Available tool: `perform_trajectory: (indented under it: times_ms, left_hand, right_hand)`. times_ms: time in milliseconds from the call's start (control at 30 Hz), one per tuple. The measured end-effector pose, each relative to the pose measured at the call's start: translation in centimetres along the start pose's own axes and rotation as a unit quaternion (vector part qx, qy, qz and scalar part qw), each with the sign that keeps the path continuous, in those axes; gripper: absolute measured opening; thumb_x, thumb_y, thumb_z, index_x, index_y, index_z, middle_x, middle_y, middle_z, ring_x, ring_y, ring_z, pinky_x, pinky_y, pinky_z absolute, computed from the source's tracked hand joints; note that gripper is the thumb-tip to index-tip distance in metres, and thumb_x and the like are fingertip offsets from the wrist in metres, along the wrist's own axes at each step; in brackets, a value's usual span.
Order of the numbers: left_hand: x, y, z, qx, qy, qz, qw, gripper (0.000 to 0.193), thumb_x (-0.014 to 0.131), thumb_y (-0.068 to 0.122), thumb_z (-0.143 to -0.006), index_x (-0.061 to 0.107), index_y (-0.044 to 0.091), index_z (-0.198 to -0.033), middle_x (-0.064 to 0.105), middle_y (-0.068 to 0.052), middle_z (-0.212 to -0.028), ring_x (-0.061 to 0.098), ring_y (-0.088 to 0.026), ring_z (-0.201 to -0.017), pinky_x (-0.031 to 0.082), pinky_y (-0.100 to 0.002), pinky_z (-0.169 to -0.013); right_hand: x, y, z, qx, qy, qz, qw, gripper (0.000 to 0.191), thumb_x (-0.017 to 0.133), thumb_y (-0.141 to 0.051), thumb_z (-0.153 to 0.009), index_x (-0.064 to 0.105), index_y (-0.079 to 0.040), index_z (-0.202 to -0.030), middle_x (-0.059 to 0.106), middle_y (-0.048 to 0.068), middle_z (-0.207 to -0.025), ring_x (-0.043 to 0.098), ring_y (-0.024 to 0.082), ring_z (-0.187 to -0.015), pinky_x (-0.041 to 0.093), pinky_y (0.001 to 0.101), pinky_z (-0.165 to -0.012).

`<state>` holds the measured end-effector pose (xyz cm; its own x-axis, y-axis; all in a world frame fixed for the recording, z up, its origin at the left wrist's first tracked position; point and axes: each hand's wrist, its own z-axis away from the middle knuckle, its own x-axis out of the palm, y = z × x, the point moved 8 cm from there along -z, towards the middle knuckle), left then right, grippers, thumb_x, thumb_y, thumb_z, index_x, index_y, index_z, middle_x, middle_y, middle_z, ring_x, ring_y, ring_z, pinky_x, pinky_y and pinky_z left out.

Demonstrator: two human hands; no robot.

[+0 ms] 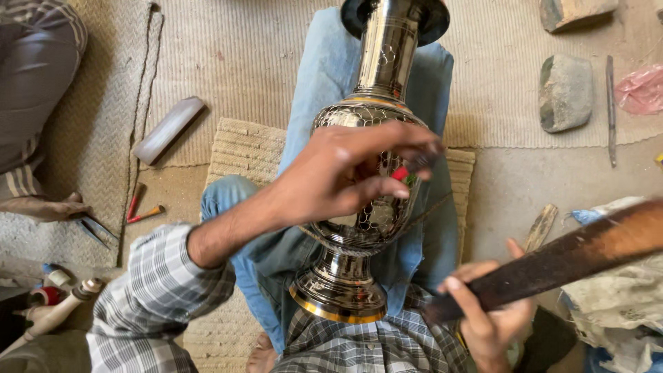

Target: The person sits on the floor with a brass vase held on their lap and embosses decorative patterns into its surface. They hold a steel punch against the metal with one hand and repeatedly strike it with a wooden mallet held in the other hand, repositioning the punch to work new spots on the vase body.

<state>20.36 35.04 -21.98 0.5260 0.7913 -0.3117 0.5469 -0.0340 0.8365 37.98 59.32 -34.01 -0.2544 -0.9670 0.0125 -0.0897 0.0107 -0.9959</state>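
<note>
A tall shiny metal vase (376,103) with an engraved belly and gold bands lies along my jeans-clad lap, its foot toward me and its mouth away. My left hand (345,173) reaches over the belly, fingers pinched on a thin tool with a red and green tip against the engraved surface. My right hand (487,318) at the lower right grips a long dark wooden stick (573,255) that runs up and out to the right edge.
Woven mats cover the floor. Two stones (565,93) and a thin metal rod (610,110) lie at the upper right. A pale flat block (168,128) and small red-handled tools (138,207) lie at left. Another person's leg (38,76) is at the far left. Rags (615,290) pile at right.
</note>
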Motion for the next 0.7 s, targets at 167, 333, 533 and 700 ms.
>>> perform_trajectory:
  times_ms: [167,333,533,700]
  left_hand:
    - [1.6,-0.6,-1.2,0.037,-0.131,-0.035,0.99,0.057,0.079,0.013,-0.093,0.06,0.018,-0.146,0.071,0.001,-0.137,0.078,-0.02,-0.114,0.063,-0.034,-0.076]
    - [2.9,-1.3,-2.0,0.047,-0.232,-0.002,0.972,0.058,0.08,0.02,-0.09,0.059,0.019,-0.144,0.07,-0.001,-0.137,0.077,-0.022,-0.102,0.057,-0.038,-0.067]
    - [3.7,-1.3,-2.4,0.048,-0.274,0.002,0.96,0.06,0.079,0.022,-0.088,0.058,0.025,-0.144,0.073,0.002,-0.134,0.075,-0.015,-0.082,0.051,-0.038,-0.062]
    - [4.2,-1.1,-2.2,0.043,-0.322,0.0,0.946,0.06,0.076,0.018,-0.091,0.056,0.029,-0.147,0.078,0.003,-0.12,0.069,-0.017,-0.07,0.046,-0.04,-0.058]
  right_hand:
    - [-4.8,0.7,2.0,0.008,0.089,0.079,0.993,0.091,0.07,0.015,-0.083,0.031,0.007,-0.165,0.062,0.012,-0.084,0.064,0.019,-0.074,0.058,0.0365,-0.079]
    - [-3.5,-2.1,1.8,-0.049,0.126,0.144,0.98,0.08,0.069,0.013,-0.084,0.026,0.004,-0.151,0.063,0.013,-0.082,0.064,0.019,-0.069,0.057,0.0343,-0.073]
    - [3.1,-10.7,-2.9,-0.389,-0.315,0.333,0.799,0.047,0.059,0.001,-0.088,0.045,-0.001,-0.132,0.063,0.016,-0.093,0.071,0.021,-0.075,0.063,0.0394,-0.073]
    - [0.3,-9.6,-0.6,-0.31,-0.13,0.405,0.85,0.039,0.055,0.018,-0.094,0.054,-0.006,-0.124,0.05,0.019,-0.105,0.067,0.023,-0.078,0.062,0.0394,-0.077]
